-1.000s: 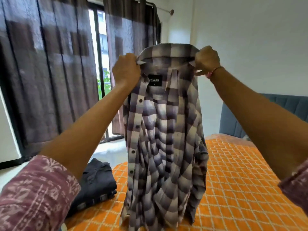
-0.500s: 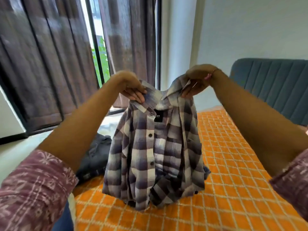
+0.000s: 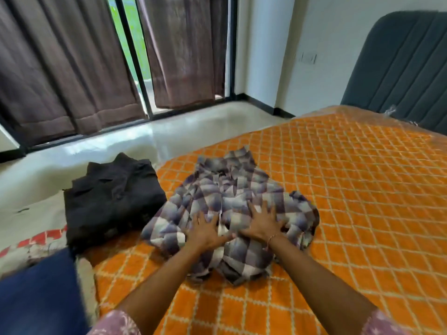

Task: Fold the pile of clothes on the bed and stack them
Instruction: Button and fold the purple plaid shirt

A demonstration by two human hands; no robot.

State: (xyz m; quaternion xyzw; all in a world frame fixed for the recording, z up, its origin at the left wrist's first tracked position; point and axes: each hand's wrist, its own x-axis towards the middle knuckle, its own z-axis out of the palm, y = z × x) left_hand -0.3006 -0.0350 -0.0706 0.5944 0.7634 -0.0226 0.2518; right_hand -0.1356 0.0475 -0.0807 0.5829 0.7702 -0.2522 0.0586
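Since half a second ago your plaid shirt (image 3: 232,204) has come down from the air, where both hands pinched its collar, and now lies on the bed (image 3: 362,189), collar end away from you.

Item 1, grip: your left hand (image 3: 205,232) and right hand (image 3: 262,222) lie flat on the shirt's near half, fingers straight and spread, palms pressing the cloth, holding nothing. The thumbs nearly meet over the middle of the garment; the shirt spreads out beyond and to either side of both hands.

Item 2, shirt: woven check in grey, white and muted purple, rumpled and bunched, with folds heaped at the right edge and a loose tail toward you. Its front or back cannot be told, and the part under your palms and forearms is hidden.

Item 3, dark folded clothes (image 3: 113,199): a squarish black stack just left of the shirt, at the bed's edge, collar points showing at the far side. How many pieces it holds is not clear.

Item 4, bed cover: orange, quilted look, pale diamond lattice.

Item 5, surroundings: grey padded headboard (image 3: 399,68), cut off at the right; brown curtains (image 3: 60,68) over a dark-framed window; glossy pale floor (image 3: 121,146)
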